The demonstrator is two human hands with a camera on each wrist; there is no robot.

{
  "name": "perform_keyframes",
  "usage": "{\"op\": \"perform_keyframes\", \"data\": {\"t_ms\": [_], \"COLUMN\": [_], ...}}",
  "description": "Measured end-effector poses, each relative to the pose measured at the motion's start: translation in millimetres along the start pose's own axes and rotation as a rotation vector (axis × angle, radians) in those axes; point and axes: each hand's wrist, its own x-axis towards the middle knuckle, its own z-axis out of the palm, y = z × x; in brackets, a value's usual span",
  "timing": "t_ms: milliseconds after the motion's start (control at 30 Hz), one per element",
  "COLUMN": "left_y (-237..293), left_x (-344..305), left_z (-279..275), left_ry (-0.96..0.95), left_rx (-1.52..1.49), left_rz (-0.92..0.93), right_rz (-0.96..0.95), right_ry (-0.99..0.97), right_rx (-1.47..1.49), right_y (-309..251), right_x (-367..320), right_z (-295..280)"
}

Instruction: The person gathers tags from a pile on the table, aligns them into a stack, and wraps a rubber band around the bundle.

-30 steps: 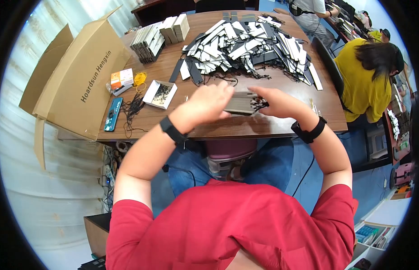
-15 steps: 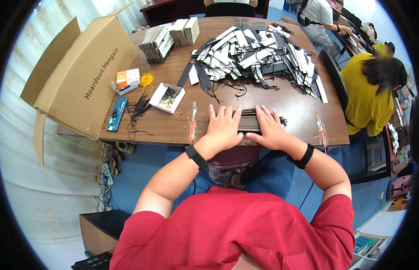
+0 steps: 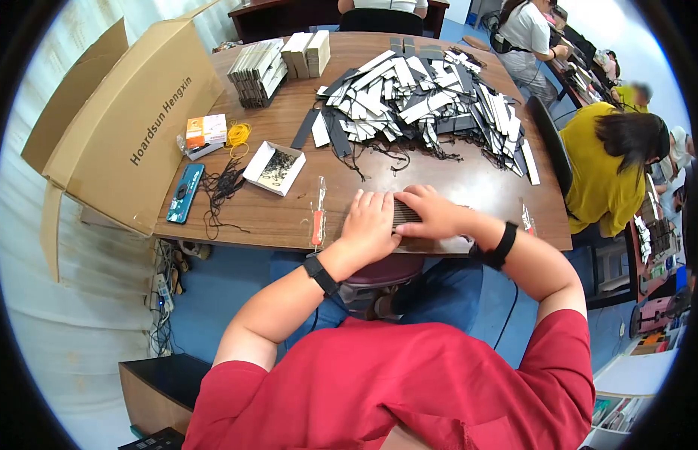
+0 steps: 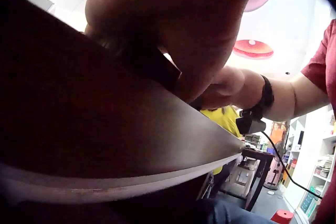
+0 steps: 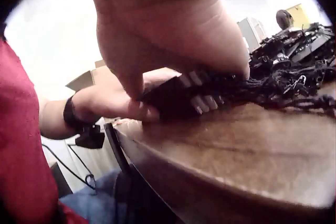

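Observation:
A stack of dark strip-shaped tags (image 3: 406, 213) lies near the table's front edge, its upper edges showing as fine lines between the hands. My left hand (image 3: 370, 222) covers the left end, fingers side by side across it and thumb along the near side. Over the right part, my right hand (image 3: 433, 213) grips the stack, fingers toward the far side and thumb on the near side. In the right wrist view, the stack's dark near face (image 5: 170, 100) shows under the right palm, with black cords trailing from its end. The hands hide most of the stack.
Behind the hands lies a heap of black and white tags (image 3: 431, 97) with cords. Stacked tags (image 3: 256, 71) stand at the back left. A white box of small parts (image 3: 275, 169), a phone (image 3: 185, 193), a carton (image 3: 139, 135) and red-handled tools (image 3: 317, 227) lie around the work.
The stack came down from between the lifted hands onto the table. The spread fingers have since drawn together, and the right hand has moved left, closer to the left hand.

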Motion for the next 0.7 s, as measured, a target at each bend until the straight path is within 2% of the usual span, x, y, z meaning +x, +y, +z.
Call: {"op": "perform_keyframes", "data": {"t_ms": [33, 100, 133, 167, 200, 367, 467, 500, 600, 700], "left_y": [4, 16, 16, 16, 15, 8, 6, 5, 6, 7], "left_x": [0, -2, -3, -2, -2, -4, -5, -6, -6, -6], "left_z": [-4, -13, -13, -12, -11, -8, -9, -10, -11, -11], "left_ry": [-0.029, -0.097, -0.110, -0.123, -0.135, -0.115, -0.100, -0.091, -0.087, -0.086], "left_rx": [0.027, 0.078, 0.074, 0.070, 0.065, -0.007, -0.025, -0.024, -0.038, -0.035], "left_rz": [-0.038, -0.111, -0.115, -0.119, -0.124, -0.063, -0.042, -0.034, -0.041, -0.052], "right_rz": [-0.033, 0.285, 0.344, 0.488, 0.454, 0.514, 0.509, 0.394, 0.239, 0.416], "right_ry": [-0.134, 0.187, 0.426, 0.494, 0.565, 0.308, 0.385, 0.544, 0.781, 0.698], "right_rx": [0.075, 0.180, -0.082, -0.168, -0.213, -0.624, -0.599, -0.554, -0.414, 0.449], "right_y": [10, 42, 55, 46, 57, 87, 77, 84, 81, 66], "right_x": [17, 59, 80, 90, 102, 126, 100, 86, 44, 6], "right_z": [-23, -47, -53, -68, -66, -51, -50, -43, -24, -15]}}
